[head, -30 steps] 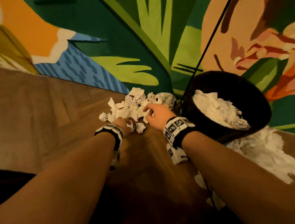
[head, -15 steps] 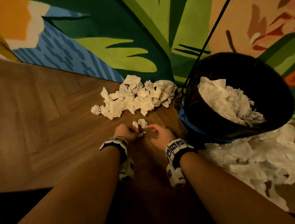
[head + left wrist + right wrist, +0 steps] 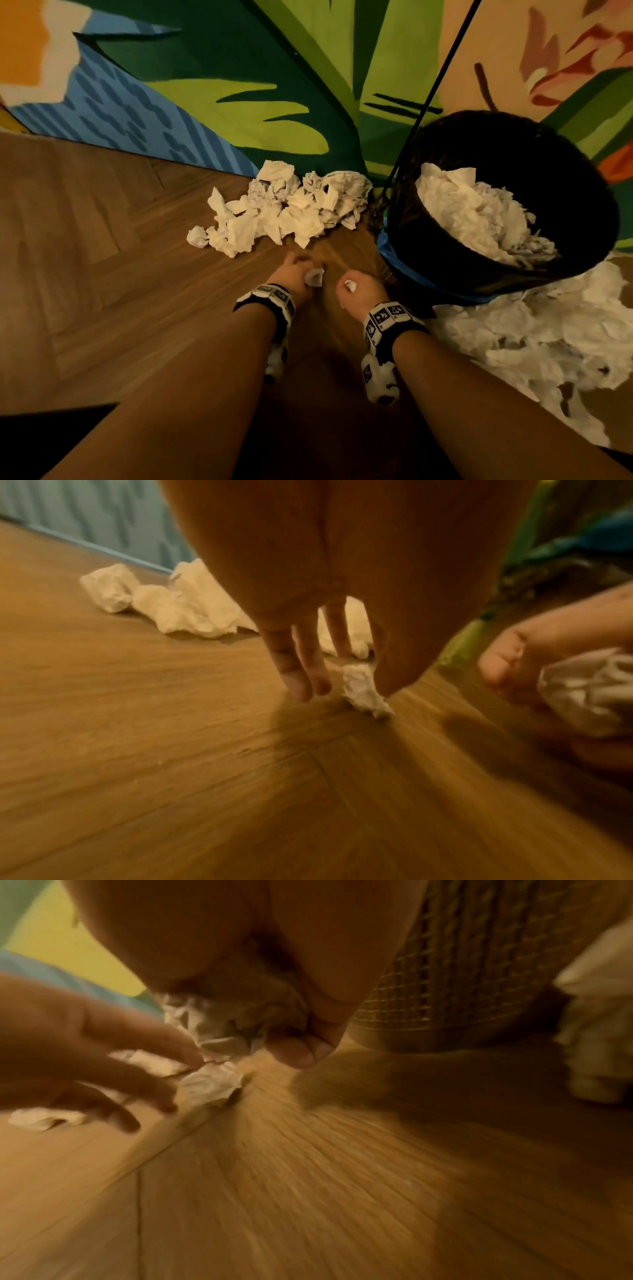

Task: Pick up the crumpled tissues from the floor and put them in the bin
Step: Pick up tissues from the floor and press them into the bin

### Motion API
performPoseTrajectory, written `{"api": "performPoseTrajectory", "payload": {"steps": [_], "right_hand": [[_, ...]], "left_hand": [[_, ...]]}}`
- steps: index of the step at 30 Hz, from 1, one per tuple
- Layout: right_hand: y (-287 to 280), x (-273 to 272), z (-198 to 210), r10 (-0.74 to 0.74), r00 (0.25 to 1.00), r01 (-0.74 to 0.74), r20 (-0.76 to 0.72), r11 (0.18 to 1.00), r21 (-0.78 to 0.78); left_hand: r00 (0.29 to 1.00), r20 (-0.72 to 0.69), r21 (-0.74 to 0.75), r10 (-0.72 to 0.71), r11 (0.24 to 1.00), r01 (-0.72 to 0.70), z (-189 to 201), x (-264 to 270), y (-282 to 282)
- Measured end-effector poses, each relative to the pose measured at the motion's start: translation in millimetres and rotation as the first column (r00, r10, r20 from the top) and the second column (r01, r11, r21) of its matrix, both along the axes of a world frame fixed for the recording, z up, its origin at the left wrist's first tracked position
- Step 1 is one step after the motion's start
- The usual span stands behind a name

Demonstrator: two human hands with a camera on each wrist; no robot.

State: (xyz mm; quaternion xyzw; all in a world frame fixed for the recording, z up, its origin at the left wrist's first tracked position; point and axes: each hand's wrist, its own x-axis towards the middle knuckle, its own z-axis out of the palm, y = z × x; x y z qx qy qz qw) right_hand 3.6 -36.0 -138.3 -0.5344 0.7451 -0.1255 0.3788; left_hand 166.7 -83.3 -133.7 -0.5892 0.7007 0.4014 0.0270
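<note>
A pile of crumpled white tissues [image 3: 281, 209] lies on the wooden floor against the painted wall. To its right stands a black mesh bin [image 3: 445, 270], tilted, with tissues [image 3: 479, 212] inside. My left hand [image 3: 305, 270] is low at the floor in front of the pile. Its fingers [image 3: 301, 680] are straight, and a small crumpled tissue [image 3: 363, 693] lies on the floor between them and the thumb. My right hand [image 3: 352, 287] is beside it, near the bin's base, with its fingers curled round another crumpled tissue [image 3: 222, 1026].
A spread of white tissue paper [image 3: 548, 342] covers the floor right of the bin. A black cable [image 3: 431, 89] runs down the wall to the bin's left side. Bare wooden floor [image 3: 102, 274] stretches to the left.
Both hands have drawn back from the pile toward me. The right hand has closed round a tissue. The left hand has come down on a small tissue apart from the pile.
</note>
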Motion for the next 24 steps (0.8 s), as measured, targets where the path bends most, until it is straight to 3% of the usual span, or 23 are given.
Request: {"api": "performPoseTrajectory", "payload": {"steps": [3, 6, 10, 13, 15, 17, 21, 24], "right_hand": [[6, -7, -8, -0.036, 0.997, 0.034, 0.075, 0.999, 0.036], [10, -3, -12, 0.118, 0.991, -0.124, 0.061, 0.986, 0.109], [9, 6, -14, 0.186, 0.976, -0.195, 0.112, 0.979, 0.067], [7, 3, -10, 0.110, 0.993, -0.111, 0.044, 0.994, 0.004], [6, -1, -9, 0.082, 0.996, -0.082, 0.026, 0.996, -0.027], [7, -6, -8, 0.057, 0.998, -0.056, 0.030, 0.998, -0.029], [12, -16, -13, 0.033, 0.999, -0.033, 0.026, 0.999, 0.005], [12, -18, -15, 0.025, 1.000, -0.025, 0.016, 1.000, 0.014]], "left_hand": [[0.980, 0.138, 0.010, -0.146, 0.989, 0.146, -8, -9, 16], [0.990, 0.083, 0.039, -0.111, 0.993, 0.108, -10, -13, 27], [0.989, -0.127, 0.112, 0.070, 0.992, -0.056, -2, -14, 14], [0.951, -0.164, -0.013, 0.262, 0.963, -0.268, 11, -1, -12], [0.891, -0.143, -0.251, 0.431, 0.855, -0.454, 17, 21, -36], [0.842, -0.068, -0.312, 0.534, 0.791, -0.527, 18, 47, -55], [0.851, 0.238, -0.126, 0.468, 0.884, -0.450, 12, 76, -63], [0.864, 0.203, -0.147, 0.460, 0.887, -0.438, 2, 77, -54]]}}
